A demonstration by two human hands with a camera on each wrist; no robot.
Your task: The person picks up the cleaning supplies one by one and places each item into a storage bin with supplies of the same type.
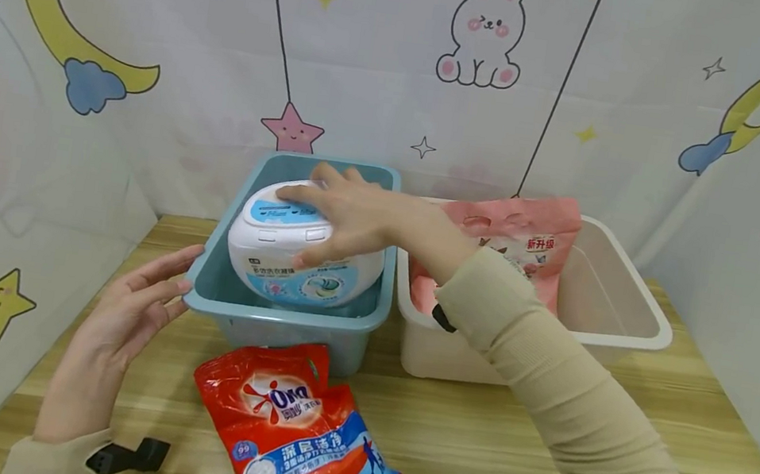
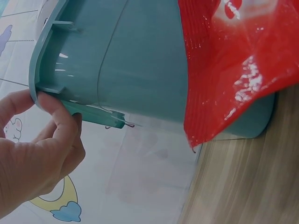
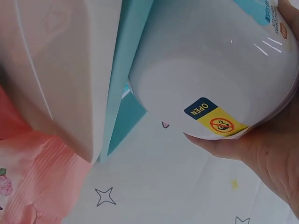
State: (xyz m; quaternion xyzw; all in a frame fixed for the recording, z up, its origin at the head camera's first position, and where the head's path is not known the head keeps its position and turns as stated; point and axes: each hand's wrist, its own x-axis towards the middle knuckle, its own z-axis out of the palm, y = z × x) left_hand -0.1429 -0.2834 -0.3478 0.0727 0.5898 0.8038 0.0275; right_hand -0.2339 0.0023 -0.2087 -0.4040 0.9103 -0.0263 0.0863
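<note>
A white laundry-pod tub [image 1: 263,246] with blue labels sits tilted inside the blue-green plastic bin [image 1: 283,315]. Spread over its top and right side, my right hand [image 1: 363,215] grips it; the right wrist view shows the thumb against the tub near a yellow OPEN sticker [image 3: 216,119]. At the bin's front left corner, my left hand [image 1: 139,305] pinches the rim between thumb and fingers, seen close in the left wrist view. A red laundry powder bag [image 1: 303,439] lies on the table before the bin, its top edge overlapping the bin's front wall.
To the right stands a cream bin [image 1: 615,340] holding a pink bag [image 1: 561,229] upright at its left side. Both bins rest on a wood-grain table [image 1: 480,458]. A patterned white curtain [image 1: 376,44] closes off the back and sides.
</note>
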